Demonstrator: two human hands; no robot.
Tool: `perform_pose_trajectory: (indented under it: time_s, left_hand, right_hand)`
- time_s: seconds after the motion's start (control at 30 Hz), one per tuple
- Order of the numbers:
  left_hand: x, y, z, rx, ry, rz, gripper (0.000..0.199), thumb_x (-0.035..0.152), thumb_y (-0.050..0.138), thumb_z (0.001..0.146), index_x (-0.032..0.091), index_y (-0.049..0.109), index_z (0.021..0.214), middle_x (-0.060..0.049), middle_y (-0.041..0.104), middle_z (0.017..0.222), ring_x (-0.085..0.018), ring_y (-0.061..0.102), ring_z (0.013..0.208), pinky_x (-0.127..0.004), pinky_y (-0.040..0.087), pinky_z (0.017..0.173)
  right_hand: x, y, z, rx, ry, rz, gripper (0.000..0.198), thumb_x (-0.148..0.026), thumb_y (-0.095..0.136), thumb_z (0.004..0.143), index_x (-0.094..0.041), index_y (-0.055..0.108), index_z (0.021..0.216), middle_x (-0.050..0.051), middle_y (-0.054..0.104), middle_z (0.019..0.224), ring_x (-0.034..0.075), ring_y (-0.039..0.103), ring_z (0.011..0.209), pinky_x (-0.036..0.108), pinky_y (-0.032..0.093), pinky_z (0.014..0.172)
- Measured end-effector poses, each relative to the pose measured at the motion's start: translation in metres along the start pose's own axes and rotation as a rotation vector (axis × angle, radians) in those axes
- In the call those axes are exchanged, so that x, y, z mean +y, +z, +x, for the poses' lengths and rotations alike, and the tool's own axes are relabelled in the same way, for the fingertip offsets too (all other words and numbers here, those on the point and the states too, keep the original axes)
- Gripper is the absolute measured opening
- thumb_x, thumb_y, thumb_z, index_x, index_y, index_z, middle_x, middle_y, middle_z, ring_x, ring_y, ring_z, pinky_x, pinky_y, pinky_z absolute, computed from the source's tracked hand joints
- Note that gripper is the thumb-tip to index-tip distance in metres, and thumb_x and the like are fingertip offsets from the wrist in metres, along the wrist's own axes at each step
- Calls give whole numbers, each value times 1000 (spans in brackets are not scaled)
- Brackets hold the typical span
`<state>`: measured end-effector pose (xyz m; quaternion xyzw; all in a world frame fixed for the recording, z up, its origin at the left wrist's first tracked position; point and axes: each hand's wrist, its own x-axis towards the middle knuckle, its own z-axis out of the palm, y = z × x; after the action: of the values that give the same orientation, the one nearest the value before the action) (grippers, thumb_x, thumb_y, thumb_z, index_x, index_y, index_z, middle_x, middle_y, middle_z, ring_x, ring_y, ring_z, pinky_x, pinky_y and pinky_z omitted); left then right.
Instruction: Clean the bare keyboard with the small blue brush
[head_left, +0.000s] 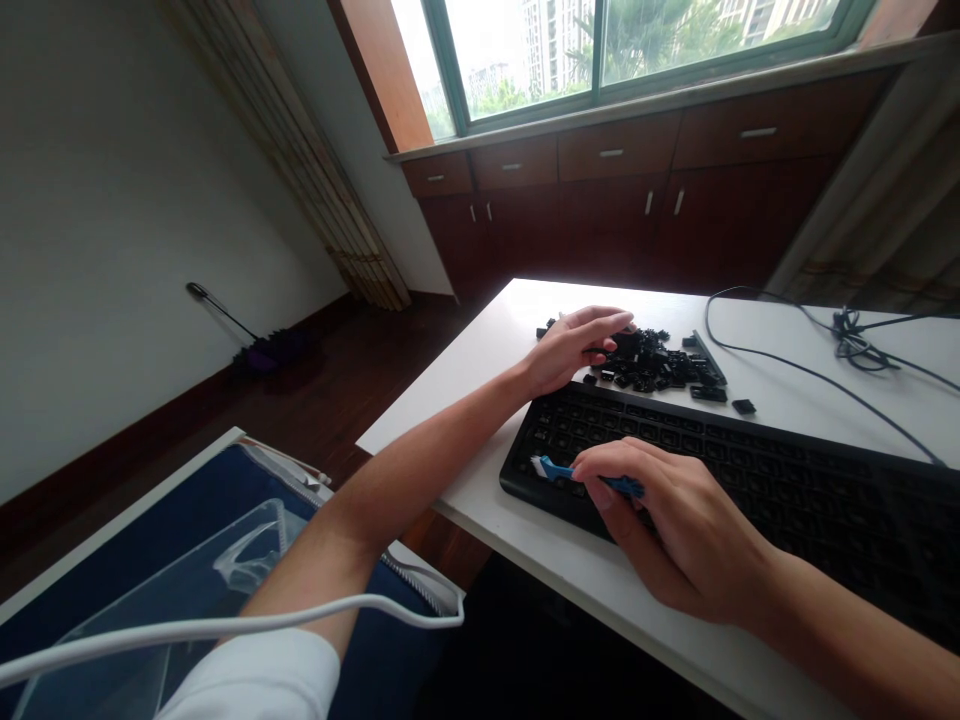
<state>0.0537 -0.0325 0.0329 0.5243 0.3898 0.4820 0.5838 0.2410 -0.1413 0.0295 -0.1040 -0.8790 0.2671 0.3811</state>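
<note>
My right hand (675,520) is closed around a small blue brush (556,469) with short white bristles. The bristles point left, over the left end of a black keyboard (517,470) whose keycaps are off in the part I can see. Farther back, my left hand (566,350) rests at the left side of a heap of loose black keycaps (649,360). Its fingers are loosely bent and apart, partly over the heap. A dark piece shows behind the fingertips, and I cannot make out any grip on it.
The white table (465,420) carries a black cable (795,358) at the back right. Left of the table is a blue-lined frame (217,490) with a clear plastic sheet and a white tube (225,627). A purple dust mop (274,345) lies by the wall.
</note>
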Motion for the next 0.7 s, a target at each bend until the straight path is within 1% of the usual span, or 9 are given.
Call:
perform_pose_trajectory:
  time_s: [0.17,0.27,0.4,0.7]
  left_hand:
    - [0,0,0,0,-2,-5,41,51,73,78,23,67,108,-4,65,118,-6,55,81,-18,41,69]
    - [0,1,0,6,-2,-6,42,52,73,77,23,67,107,-4,66,118,-6,56,80,-19,40,69]
    - [1,1,-1,8,-4,-6,43,52,73,77,23,67,107,-4,66,118,-6,56,80,-19,41,69]
    - [1,1,-1,2,-2,0,42,52,73,78,23,67,107,-4,65,118,-6,55,80,-18,41,68]
  right_hand:
    - [-1,-3,-2,69,22,-13,20,-5,51,89,-16,52,106,4,60,86,14,53,73,29,43,68]
    - [-2,-4,-2,93,39,-31,17,-6,51,88,-17,51,101,2,58,81,14,50,71,29,40,66]
    - [-2,-3,-1,58,41,-9,18,-5,50,88,-17,51,102,2,56,80,13,49,69,28,39,65]
    - [1,-1,-1,1,24,5,22,-6,51,88,-15,51,108,3,58,83,12,51,71,27,42,66]
